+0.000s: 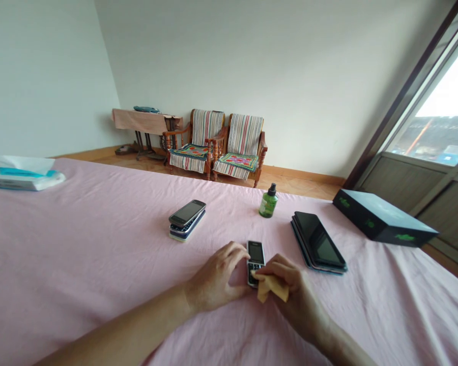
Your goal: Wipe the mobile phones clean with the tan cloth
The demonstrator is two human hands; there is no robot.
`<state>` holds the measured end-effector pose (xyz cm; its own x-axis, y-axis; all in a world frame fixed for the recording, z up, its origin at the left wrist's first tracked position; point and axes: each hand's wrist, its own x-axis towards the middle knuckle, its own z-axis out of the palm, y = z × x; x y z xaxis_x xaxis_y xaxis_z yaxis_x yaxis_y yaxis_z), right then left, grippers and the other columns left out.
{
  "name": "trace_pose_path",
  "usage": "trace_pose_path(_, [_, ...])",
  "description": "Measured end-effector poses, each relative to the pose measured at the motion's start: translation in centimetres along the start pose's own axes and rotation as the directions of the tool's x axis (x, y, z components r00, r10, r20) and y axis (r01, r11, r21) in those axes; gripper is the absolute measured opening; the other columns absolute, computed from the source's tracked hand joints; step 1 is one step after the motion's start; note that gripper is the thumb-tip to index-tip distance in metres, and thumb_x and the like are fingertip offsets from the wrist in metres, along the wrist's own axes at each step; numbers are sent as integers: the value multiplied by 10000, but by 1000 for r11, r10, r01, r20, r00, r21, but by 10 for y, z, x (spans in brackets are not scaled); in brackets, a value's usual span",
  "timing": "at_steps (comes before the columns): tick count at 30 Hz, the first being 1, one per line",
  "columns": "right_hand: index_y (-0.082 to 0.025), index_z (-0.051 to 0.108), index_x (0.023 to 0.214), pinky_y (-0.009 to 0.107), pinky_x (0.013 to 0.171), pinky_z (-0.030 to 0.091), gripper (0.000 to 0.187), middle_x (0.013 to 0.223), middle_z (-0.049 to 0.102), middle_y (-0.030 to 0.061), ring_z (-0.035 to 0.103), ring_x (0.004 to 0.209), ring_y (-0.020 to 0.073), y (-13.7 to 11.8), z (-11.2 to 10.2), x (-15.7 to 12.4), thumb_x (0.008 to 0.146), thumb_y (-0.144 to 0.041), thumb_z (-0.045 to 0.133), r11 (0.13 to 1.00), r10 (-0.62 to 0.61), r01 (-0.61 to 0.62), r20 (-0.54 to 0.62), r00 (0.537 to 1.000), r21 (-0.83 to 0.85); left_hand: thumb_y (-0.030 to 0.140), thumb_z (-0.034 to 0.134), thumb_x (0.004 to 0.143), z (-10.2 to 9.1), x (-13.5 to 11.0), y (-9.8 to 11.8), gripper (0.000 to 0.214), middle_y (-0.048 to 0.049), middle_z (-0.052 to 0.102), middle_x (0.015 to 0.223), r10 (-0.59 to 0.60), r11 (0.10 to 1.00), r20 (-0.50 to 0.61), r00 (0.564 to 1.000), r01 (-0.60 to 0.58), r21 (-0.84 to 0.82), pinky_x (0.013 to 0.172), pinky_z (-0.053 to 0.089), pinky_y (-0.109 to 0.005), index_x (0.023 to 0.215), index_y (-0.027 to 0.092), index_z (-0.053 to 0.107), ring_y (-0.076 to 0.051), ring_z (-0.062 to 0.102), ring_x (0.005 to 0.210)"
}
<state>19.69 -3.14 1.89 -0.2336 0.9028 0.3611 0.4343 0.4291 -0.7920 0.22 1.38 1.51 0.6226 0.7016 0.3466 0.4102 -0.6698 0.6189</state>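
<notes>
Pink sheet [110, 218] spreads beneath stacked mobile phones [188, 216] at left, seemingly piled to save room; next, the left hand [219, 277] is half-open, fingertips against the left edge of the keypad phone [256, 252], apparently bracing it as it lies flat; the right hand [298, 290] narrowly pinches a yellow cloth [274, 287] onto that phone's lower half; farther right, stacked tablets [318, 239] lie apart from both hands

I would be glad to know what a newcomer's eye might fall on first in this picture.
Probably the lower centre, where the right hand holds a yellow cloth against the keypad phone on the pink sheet, with the left hand at the phone's left side. Next might come the green spray bottle, standing farther back on the sheet. Beyond, two wooden armchairs with striped covers stand out before the pale wall.
</notes>
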Motion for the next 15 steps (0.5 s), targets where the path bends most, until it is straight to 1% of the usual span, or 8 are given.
trace_pose_path(2, [-169,707,803,242,586,421,166,741,587,33,581,663,152,3,-1,2,747,-96,569,998,66,-66,-81,995,1,178,790,696,1,-1,0,481,-78,561,1134,15,1000,0,1000,-15,-13,954,447,-354,1118,180,561,-232,536,1075])
trace_pose_path(3, [-169,704,787,243,585,416,154,735,586,30,577,663,153,4,0,3,735,-104,573,995,97,-96,-97,991,11,182,791,700,1,-1,1,479,-77,565,1134,22,1000,0,1000,-22,-17,959,446,-353,1120,181,562,-230,538,1077])
trace_pose_path(5, [-168,705,766,243,578,412,130,725,585,28,568,655,153,5,2,4,722,-131,588,989,142,-138,-89,986,51,159,786,703,2,-1,2,471,-71,574,1130,29,999,-2,1000,-29,-26,961,448,-349,1118,183,565,-224,545,1071])
trace_pose_path(9, [-166,716,782,246,580,421,119,719,590,27,565,656,159,2,5,3,714,-180,620,974,154,-136,-91,984,182,75,742,708,3,0,6,429,-60,587,1104,26,998,-1,1000,-26,-56,929,464,-329,1089,190,581,-210,562,1038])
trace_pose_path(12, [-168,707,763,238,568,412,103,705,598,24,551,639,148,-4,1,4,753,-237,631,953,166,-129,-117,979,275,82,726,721,1,1,9,392,-53,593,1080,23,996,-9,1000,-23,-86,905,469,-325,1069,201,591,-208,568,1019])
trace_pose_path(15, [-167,689,758,223,538,401,160,681,588,15,527,604,132,-10,-3,4,782,-320,650,918,186,-134,-108,977,374,94,706,739,0,1,12,346,-41,590,1052,13,994,-36,999,-17,-104,876,470,-315,1046,206,590,-200,574,993])
